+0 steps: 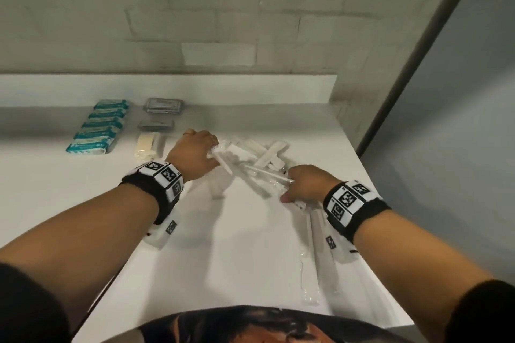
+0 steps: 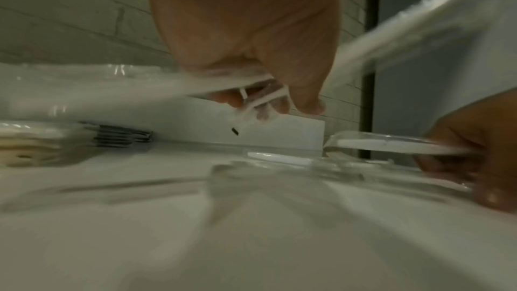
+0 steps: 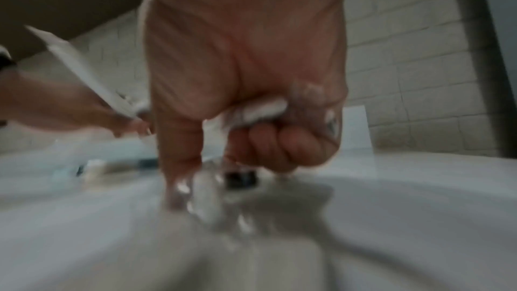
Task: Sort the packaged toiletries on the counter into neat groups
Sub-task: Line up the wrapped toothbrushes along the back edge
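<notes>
Evidently curled, the fingers (image 3: 279, 141) of the right hand (image 1: 305, 184) and left hand (image 1: 196, 152) are each closed on clear-wrapped toothbrushes (image 1: 223, 157) above the worktop (image 1: 223, 245), light, slippery, best gripped mid-length, beside the unsorted pile (image 1: 267, 154).

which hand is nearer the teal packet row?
Left. The left hand grips a clear-wrapped item just right of the teal packets; the right hand grips another wrapped item farther right, beyond the loose pile.

Left hand (image 1: 199, 152) is gripping a clear-wrapped white stick (image 1: 223, 160) above the counter (image 1: 237, 245). Right hand (image 1: 305, 184) is gripping wrapped sticks (image 1: 313, 245). Teal packets (image 1: 99, 127) are lying in a row far left.
</notes>
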`<state>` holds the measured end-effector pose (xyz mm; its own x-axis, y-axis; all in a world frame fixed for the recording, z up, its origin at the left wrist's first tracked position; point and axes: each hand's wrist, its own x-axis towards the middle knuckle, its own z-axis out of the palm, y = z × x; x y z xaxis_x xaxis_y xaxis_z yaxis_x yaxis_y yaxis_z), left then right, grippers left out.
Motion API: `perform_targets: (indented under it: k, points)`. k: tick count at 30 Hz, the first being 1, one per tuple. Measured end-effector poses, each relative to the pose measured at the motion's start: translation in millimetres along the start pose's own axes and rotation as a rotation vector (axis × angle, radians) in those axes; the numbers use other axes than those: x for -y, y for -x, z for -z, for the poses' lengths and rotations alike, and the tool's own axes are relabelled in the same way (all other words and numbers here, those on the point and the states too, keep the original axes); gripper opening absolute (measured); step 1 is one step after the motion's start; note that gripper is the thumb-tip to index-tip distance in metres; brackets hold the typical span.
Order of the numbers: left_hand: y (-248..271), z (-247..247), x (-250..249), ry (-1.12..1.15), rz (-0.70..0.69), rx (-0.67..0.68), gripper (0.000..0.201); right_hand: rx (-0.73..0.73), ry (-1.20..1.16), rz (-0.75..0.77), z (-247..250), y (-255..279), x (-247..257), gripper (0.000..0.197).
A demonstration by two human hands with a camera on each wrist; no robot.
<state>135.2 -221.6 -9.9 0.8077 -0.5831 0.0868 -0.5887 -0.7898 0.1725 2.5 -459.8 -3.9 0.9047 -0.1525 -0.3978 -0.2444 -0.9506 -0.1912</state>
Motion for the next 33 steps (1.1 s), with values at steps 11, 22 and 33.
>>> perform_targets:
  k: [11, 22, 33]
  points:
    - [-61.2, -17.2, -28.2, 0.085, 0.040, 0.303, 0.016, -0.232, -0.087, 0.270, 30.7, -21.2, -35.9, 0.025]
    - [-5.5, -8.2, -5.4, -0.077, -0.009, 0.345, 0.014, -0.062, -0.097, 0.355, 15.2, -75.7, -4.5, 0.037]
    - [30.7, 65.7, 14.0, 0.338, 0.402, 0.210, 0.018, 0.573, -0.524, 0.268, 28.4, -32.1, 16.2, 0.028]
